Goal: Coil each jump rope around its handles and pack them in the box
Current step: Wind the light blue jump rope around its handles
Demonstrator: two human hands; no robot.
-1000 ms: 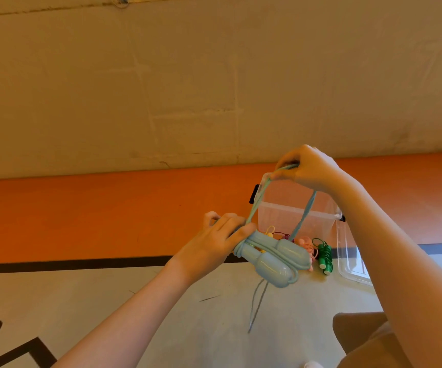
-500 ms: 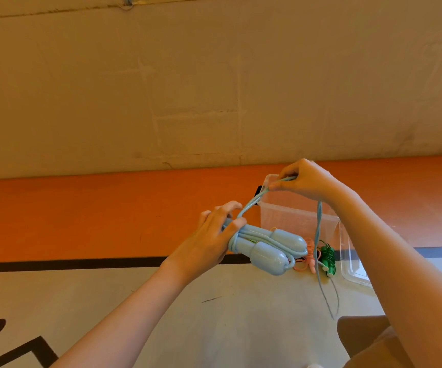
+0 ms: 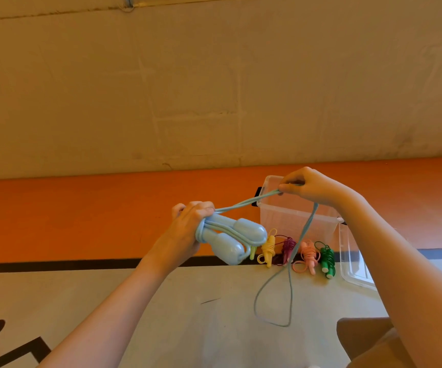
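Note:
My left hand [image 3: 188, 229] grips the narrow ends of two light blue jump rope handles [image 3: 234, 241] held side by side, with a few turns of blue rope round them. From there the doubled blue rope [image 3: 243, 205] runs taut up to my right hand [image 3: 307, 185], which pinches it above the box. Below that hand the rest of the rope hangs as a loose loop [image 3: 289, 285] down to the floor. A clear plastic box [image 3: 294, 216] stands open on the floor behind. Coiled yellow [image 3: 267, 248], purple [image 3: 287, 247], pink [image 3: 309, 254] and green [image 3: 327, 257] ropes lie in front of it.
The box's clear lid [image 3: 355, 269] leans at its right side. A wall with an orange band [image 3: 81, 216] runs behind, and a black line [image 3: 55, 266] crosses the grey floor. My knee [image 3: 368, 338] shows at the lower right.
My left hand has moved left and turned the handles. My right hand has drawn the rope taut toward the right, and the hanging loop has swung over to the right side.

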